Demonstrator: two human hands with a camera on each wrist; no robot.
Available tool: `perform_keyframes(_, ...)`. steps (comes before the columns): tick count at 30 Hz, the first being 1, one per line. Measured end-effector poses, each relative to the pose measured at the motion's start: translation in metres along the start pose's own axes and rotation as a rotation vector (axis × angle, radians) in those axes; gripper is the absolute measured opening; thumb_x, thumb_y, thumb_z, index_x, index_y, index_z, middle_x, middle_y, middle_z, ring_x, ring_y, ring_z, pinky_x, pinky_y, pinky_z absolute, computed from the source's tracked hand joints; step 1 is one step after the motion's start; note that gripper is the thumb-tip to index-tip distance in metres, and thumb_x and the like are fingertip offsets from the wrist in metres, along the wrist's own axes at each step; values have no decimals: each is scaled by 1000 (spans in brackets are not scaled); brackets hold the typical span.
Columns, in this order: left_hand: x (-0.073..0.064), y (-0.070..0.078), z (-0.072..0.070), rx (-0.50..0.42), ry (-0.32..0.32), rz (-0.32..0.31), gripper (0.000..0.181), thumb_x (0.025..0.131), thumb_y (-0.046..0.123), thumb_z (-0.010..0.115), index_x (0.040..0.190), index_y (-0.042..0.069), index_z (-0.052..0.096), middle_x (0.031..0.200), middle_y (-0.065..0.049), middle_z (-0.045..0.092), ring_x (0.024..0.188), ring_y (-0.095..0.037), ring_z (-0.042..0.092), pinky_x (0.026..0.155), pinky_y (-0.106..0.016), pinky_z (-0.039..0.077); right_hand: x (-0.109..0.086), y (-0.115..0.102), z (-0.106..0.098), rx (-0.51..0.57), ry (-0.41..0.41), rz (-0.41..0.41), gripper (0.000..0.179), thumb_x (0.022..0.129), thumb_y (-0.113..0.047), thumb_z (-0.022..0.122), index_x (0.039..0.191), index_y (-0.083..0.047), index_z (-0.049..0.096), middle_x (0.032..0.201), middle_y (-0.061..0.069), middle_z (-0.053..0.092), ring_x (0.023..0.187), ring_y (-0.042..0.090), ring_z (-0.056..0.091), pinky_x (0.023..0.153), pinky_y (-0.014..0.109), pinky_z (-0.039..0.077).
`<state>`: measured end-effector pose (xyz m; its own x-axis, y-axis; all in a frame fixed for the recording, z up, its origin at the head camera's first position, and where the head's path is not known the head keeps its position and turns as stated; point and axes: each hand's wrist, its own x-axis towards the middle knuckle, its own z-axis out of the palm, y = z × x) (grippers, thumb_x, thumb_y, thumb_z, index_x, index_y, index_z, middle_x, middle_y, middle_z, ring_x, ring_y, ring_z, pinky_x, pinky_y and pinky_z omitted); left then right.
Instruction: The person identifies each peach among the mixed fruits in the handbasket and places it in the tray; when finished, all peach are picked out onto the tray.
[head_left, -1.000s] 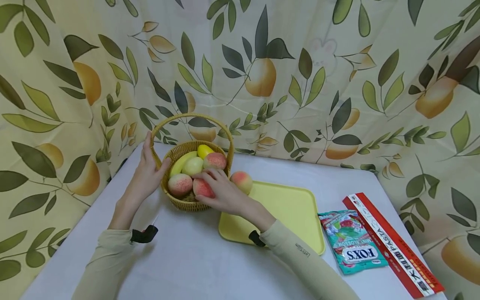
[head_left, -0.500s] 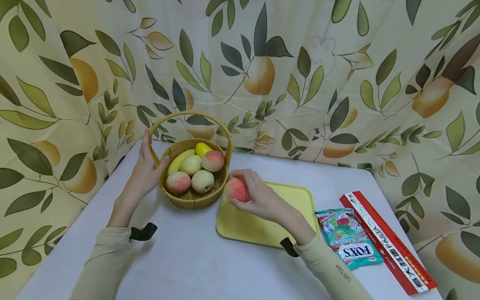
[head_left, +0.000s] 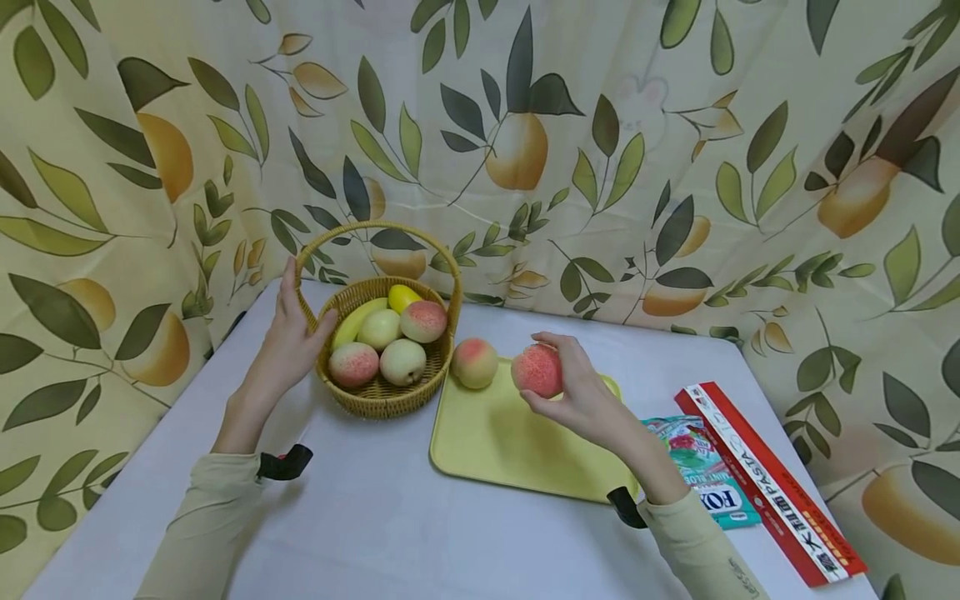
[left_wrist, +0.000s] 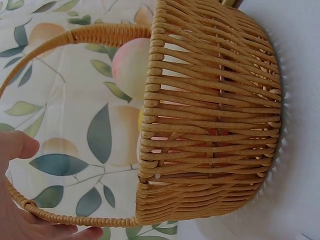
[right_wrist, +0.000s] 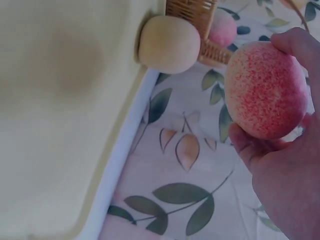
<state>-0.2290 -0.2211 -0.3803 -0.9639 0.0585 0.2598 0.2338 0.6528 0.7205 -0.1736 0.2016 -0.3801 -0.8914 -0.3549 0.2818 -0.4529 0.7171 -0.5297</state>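
My right hand (head_left: 587, 398) has a rosy, speckled round peach (head_left: 537, 372) pinched between fingers and thumb, the gap just the fruit's width, raised over the twelve o'clock side of a flat, pale-yellow rectangular tray (head_left: 510, 454). My left hand (head_left: 292, 346) is at nine o'clock on a round, tan woven basket (head_left: 386, 407), fingers straight beside its arched wicker handle (head_left: 381, 224), thumb spread away from them, gripping nothing. The basket stands at ten o'clock from the tray. Round its inside I see a curved yellow banana (head_left: 358, 323) at ten, a smooth bright-yellow fruit (head_left: 402, 297) at one, a red-flushed peach (head_left: 423, 322) at two, a cream-coloured round fruit (head_left: 403, 362) near five and a pink-and-cream peach (head_left: 354, 365) at eight, with a pale-green round fruit (head_left: 379, 330) near the middle. A yellow-and-pink peach (head_left: 475, 363) sits in the tray's corner towards eleven, just beside the basket. At three o'clock from the tray, partly behind my forearm, lies a teal sweet packet (head_left: 716, 479), and beyond it a long red-and-white pasta box (head_left: 768, 486).
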Motion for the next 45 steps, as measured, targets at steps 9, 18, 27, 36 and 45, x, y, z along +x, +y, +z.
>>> perform_keyframes(9, 0, 2, -1, 10, -7, -13, 95, 107, 38, 50, 160, 30, -28, 171, -27, -7, 142, -66, 29, 110, -78, 31, -7, 20, -6, -4, 53, 47, 66, 86, -24, 80, 139, -9, 43, 134, 11, 49, 119, 25, 53, 89, 44, 59)
perform_keyframes(18, 0, 0, 1, 4, -1, -6, 94, 107, 36, 50, 160, 30, -27, 171, -27, -7, 144, -65, 27, 112, -77, 28, -5, 31, -3, 19, 96, 95, 65, 89, -24, 78, 147, -15, 48, 136, 15, 49, 121, 32, 55, 90, 53, 60)
perform_keyframes(27, 1, 1, 2, 2, 3, -8, 95, 107, 34, 51, 160, 32, -28, 171, -27, -7, 147, -63, 23, 113, -77, 26, 5, 39, 0, 15, 92, 148, 67, 89, -32, 79, 145, -12, 48, 136, 20, 47, 115, 36, 60, 90, 54, 60)
perform_keyframes(36, 1, 0, 3, 0, -4, -13, 94, 107, 38, 50, 159, 34, -29, 171, -26, -8, 146, -64, 25, 114, -77, 27, 15, 52, 16, -7, 9, 170, 65, 90, -35, 77, 145, -13, 50, 134, 19, 50, 112, 36, 63, 89, 52, 60)
perform_keyframes(45, -1, -1, 1, 0, 9, -1, 93, 107, 39, 49, 159, 33, -28, 172, -25, -8, 142, -66, 30, 111, -78, 29, 28, 59, 33, -7, -88, 153, 64, 91, -34, 78, 144, -10, 51, 134, 19, 51, 113, 35, 63, 92, 52, 58)
